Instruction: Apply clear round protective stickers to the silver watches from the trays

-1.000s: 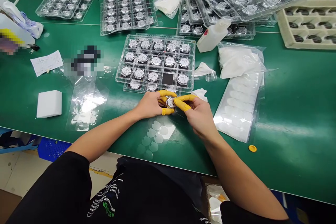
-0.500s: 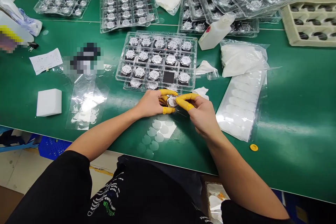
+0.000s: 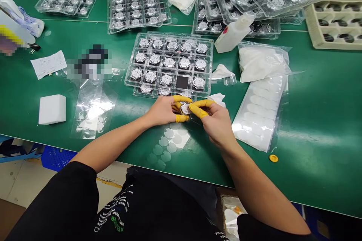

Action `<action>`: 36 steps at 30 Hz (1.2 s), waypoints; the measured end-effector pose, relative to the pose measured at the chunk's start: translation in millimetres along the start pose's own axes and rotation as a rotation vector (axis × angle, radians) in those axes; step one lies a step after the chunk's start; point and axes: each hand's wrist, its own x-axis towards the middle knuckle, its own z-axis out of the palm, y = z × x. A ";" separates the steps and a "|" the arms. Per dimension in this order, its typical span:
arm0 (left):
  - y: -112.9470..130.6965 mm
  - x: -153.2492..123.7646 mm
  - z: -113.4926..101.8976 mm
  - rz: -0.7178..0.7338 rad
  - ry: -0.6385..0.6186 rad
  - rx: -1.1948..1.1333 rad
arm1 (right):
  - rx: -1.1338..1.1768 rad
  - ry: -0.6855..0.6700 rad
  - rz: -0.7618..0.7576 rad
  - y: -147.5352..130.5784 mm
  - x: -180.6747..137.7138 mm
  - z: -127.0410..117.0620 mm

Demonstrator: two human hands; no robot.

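Observation:
A round silver watch case (image 3: 185, 109), its engraved back facing up, is held just in front of the clear tray. My left hand (image 3: 164, 110), with yellow finger cots, grips it from the left between thumb and fingers. From the other side my right hand (image 3: 216, 120), also in yellow cots, has thumb and forefinger pinched at the case's right edge; whether a thin film is between those fingertips cannot be made out. The clear plastic tray (image 3: 210, 73) holds several similar watch cases and has one vacant pocket (image 3: 182, 82) in its front row. Another tray lies beneath it.
Clear round film stickers (image 3: 166, 143) lie before my hands. To the right are a sheet of white discs (image 3: 257, 111), a bag of white material (image 3: 263, 62), a white bottle (image 3: 233, 34) and a yellow finger cot (image 3: 273, 158). A white foam block (image 3: 52, 109) sits left. Stacked trays (image 3: 135, 5) stand behind.
The view has shifted very slightly. Both hands stay at the watch case, with almost no visible movement of the fingers.

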 end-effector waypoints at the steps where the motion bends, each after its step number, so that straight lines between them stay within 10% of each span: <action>1: -0.2 0.0 -0.1 0.001 0.001 0.004 | 0.004 -0.007 -0.004 0.2 0.1 -0.1; 18: 5.8 -0.9 0.4 -0.009 0.004 0.001 | -0.037 -0.002 -0.017 2.6 0.7 0.5; 26: 11.4 -1.9 1.8 -0.041 0.027 0.020 | 0.068 0.200 -0.146 -3.8 13.5 -18.7; 36: 7.6 -1.0 0.4 -0.010 0.025 -0.009 | 0.133 -0.186 0.197 -0.3 5.0 -1.0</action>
